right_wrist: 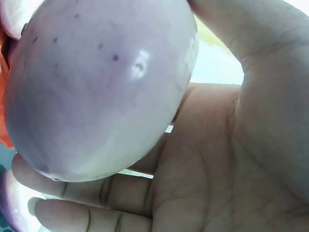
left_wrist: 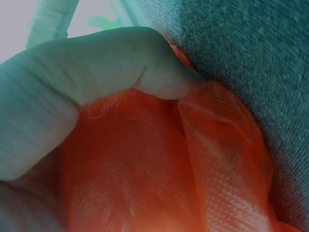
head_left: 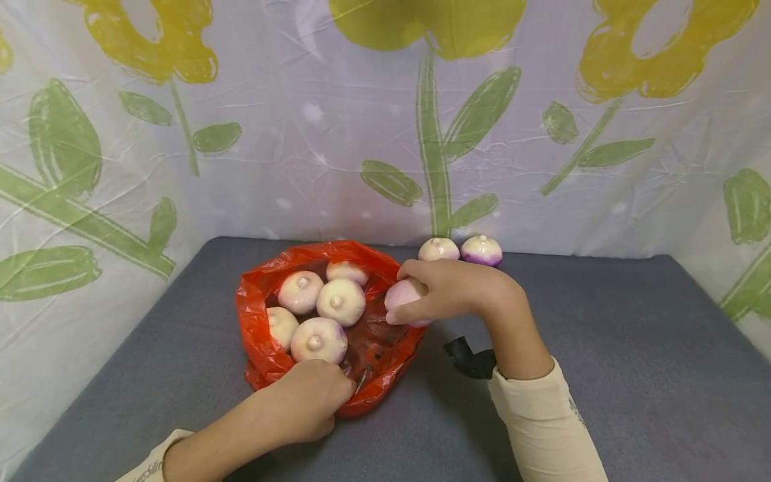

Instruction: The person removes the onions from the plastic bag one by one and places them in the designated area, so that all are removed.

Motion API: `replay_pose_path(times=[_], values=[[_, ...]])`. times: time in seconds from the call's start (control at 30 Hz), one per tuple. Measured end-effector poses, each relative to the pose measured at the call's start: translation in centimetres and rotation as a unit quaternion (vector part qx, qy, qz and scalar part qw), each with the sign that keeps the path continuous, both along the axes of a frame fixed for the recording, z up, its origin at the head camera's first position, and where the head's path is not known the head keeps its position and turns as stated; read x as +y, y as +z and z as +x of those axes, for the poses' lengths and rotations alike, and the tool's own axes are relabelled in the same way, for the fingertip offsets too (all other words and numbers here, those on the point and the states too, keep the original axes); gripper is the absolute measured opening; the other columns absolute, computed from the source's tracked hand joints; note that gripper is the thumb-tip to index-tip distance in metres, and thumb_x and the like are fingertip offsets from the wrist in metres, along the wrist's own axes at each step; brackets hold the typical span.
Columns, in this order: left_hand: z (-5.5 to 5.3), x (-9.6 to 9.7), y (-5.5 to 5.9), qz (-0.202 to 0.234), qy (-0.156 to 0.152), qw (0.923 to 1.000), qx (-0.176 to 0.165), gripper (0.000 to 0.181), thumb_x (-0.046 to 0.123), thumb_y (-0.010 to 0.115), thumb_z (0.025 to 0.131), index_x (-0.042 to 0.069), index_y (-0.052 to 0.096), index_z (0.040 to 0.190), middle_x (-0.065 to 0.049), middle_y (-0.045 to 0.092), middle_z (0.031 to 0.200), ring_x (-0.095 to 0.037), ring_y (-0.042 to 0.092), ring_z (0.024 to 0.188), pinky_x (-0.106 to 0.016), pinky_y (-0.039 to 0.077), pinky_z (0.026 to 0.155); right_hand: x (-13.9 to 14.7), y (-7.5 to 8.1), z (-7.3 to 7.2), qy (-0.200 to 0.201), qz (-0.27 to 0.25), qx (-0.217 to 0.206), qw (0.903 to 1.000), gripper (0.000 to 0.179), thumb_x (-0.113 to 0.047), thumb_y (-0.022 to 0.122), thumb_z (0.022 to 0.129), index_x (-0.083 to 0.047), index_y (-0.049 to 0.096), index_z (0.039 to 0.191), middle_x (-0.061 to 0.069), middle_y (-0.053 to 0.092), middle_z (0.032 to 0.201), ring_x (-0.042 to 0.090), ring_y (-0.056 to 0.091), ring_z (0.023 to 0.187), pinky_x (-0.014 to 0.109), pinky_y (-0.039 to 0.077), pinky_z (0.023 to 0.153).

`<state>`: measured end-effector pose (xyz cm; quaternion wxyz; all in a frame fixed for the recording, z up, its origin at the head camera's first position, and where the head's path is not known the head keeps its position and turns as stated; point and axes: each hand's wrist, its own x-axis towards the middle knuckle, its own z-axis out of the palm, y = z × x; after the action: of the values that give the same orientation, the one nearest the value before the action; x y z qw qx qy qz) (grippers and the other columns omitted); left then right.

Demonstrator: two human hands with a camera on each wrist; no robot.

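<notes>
An open red plastic bag (head_left: 251, 314) stands on the table, its mouth facing up, with several pale turnips (head_left: 340, 302) gathered in its left half. My left hand (head_left: 310, 396) grips the bag's near rim; in the left wrist view, the thumb presses on the folded red plastic (left_wrist: 222, 145). Over the bag's right rim, my right hand (head_left: 460, 288) holds a white-and-purple turnip (head_left: 403, 296). Up close, that turnip (right_wrist: 101, 87) looks smooth and shiny with small dark specks, the fingers (right_wrist: 91, 212) curving beneath it.
Two more turnips, one pale (head_left: 438, 248) and one with a purple underside (head_left: 482, 250), sit at the table's back edge. A black bent piece (head_left: 472, 363) shows beside the right wrist. Behind the grey table (head_left: 632, 375) hangs a flowered cloth (head_left: 289, 134).
</notes>
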<state>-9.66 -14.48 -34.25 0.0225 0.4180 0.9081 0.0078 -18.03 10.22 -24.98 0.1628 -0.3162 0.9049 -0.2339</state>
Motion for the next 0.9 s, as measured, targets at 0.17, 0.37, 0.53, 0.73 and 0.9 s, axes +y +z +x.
replay_pose_path(times=[0.17,0.37,0.53,0.73,0.9], values=[[0.0,0.0,-0.1,-0.001,0.001,1.0000,0.001,0.026,-0.003,0.076,0.062,0.016,0.057,0.065,0.008,0.042,0.057,-0.009,0.036,0.049,-0.030,0.037,0.046,0.9,0.0,-0.3,0.003,-0.027,0.020,0.9994,0.043,-0.037,0.074,0.086,-0.017,0.063,0.122,-0.007,0.063,0.107,0.013,0.059,0.098,0.036,0.045,0.090],[0.0,0.0,-0.2,-0.005,0.000,1.0000,0.008,0.026,-0.001,0.076,0.061,0.016,0.056,0.065,0.007,0.044,0.057,-0.010,0.037,0.049,-0.031,0.038,0.047,2.2,0.1,-0.6,-0.034,-0.032,0.005,0.9989,0.055,-0.034,0.073,0.086,-0.012,0.056,0.133,0.000,0.062,0.114,0.017,0.060,0.097,0.039,0.047,0.088],[0.1,-0.1,-0.3,-0.006,-0.004,0.9999,0.013,0.026,-0.001,0.076,0.060,0.016,0.056,0.065,0.007,0.045,0.057,-0.010,0.038,0.049,-0.031,0.038,0.047,3.1,0.2,-0.7,-0.039,-0.041,0.011,0.9983,0.047,-0.032,0.071,0.087,-0.015,0.057,0.129,-0.001,0.063,0.107,0.017,0.060,0.092,0.039,0.048,0.083],[0.0,-0.1,-0.3,-0.005,-0.004,0.9999,0.013,0.026,-0.001,0.075,0.060,0.016,0.057,0.066,0.007,0.045,0.057,-0.010,0.038,0.049,-0.031,0.039,0.047,4.3,0.4,-1.1,-0.033,-0.075,0.006,0.9966,0.037,-0.027,0.069,0.089,-0.015,0.059,0.123,0.002,0.062,0.103,0.020,0.059,0.090,0.038,0.050,0.079],[0.0,0.0,-0.4,-0.004,-0.004,0.9998,0.017,0.026,-0.002,0.075,0.060,0.016,0.057,0.065,0.007,0.044,0.056,-0.009,0.036,0.049,-0.030,0.038,0.047,6.0,0.7,-1.4,-0.064,-0.093,-0.002,0.9936,0.047,-0.033,0.070,0.091,-0.010,0.055,0.130,0.008,0.060,0.108,0.023,0.058,0.093,0.039,0.048,0.079]])
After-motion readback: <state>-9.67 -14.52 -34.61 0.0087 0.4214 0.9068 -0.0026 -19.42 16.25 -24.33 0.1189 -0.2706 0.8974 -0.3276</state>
